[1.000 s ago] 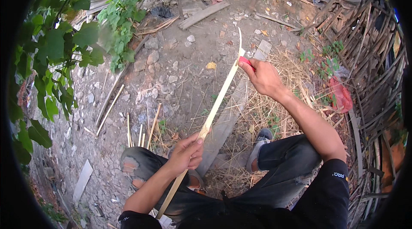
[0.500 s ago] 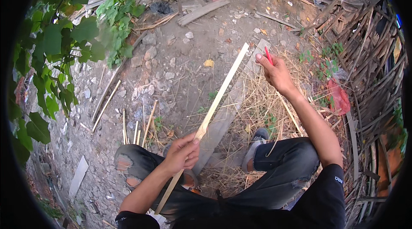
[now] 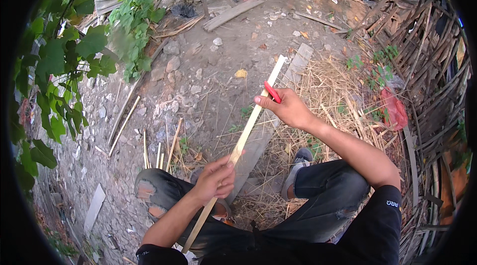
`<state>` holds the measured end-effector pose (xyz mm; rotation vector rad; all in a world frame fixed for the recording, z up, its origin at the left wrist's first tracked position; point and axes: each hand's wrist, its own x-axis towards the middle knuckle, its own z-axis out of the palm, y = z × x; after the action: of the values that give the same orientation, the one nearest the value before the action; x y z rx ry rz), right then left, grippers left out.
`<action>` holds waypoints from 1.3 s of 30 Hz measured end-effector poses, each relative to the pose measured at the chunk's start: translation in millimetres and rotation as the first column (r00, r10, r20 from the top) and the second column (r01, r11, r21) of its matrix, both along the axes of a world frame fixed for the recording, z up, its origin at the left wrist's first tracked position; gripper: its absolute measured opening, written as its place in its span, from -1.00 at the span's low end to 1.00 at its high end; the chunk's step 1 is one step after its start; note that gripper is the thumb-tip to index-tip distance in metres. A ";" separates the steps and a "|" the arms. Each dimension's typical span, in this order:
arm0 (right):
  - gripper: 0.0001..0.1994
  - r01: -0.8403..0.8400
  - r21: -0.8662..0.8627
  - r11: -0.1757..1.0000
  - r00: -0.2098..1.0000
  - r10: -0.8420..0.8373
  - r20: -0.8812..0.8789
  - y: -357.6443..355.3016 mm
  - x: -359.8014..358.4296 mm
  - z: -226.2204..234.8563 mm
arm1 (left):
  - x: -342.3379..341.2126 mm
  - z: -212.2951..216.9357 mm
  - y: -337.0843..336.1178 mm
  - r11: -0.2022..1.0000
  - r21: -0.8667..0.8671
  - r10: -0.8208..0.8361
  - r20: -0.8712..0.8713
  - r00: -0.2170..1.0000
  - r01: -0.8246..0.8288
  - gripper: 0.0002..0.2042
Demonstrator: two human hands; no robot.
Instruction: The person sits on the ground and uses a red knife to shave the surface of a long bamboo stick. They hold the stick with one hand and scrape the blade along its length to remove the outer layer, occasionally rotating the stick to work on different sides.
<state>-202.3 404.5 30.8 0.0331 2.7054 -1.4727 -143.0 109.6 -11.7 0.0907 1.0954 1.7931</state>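
Note:
A long pale strip of split bamboo [image 3: 251, 125] slants from beside my left thigh up toward the far middle. My left hand [image 3: 215, 179] is closed round it near a knot, low on its length. Toward the strip's far end, my right hand [image 3: 289, 108] grips a small red tool [image 3: 272, 92], which lies across the strip and touches or nearly touches it. The fingers hide much of this tool, and its blade, if it has one, cannot be made out. Under the strip, a grey plank [image 3: 254, 153] runs along the ground between my legs.
Thin shavings [image 3: 323, 93] cover the ground to the right, beside a red plastic bag [image 3: 394, 109] and a heap of weathered sticks [image 3: 432, 71]. Several bamboo pieces [image 3: 174, 141] stand by my left knee. Leafy vines [image 3: 64, 66] hang at the left. Another board [image 3: 233, 14] lies farther off.
My right hand has moved left and toward me, bringing the red tool from beside the strip's far end onto or just over the strip. My left hand keeps its hold, almost unmoved.

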 end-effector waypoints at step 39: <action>-0.37 -0.259 0.437 0.861 0.965 0.246 0.087 -58.4 17.8 -4.0 | -14.8 -4.8 0.0 0.976 -0.010 0.217 0.030 0.976 -0.217 -0.61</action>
<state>-184.5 346.1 26.8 -0.2684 2.8261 -0.7562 -157.9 109.5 -16.6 -0.0632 1.1242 1.9775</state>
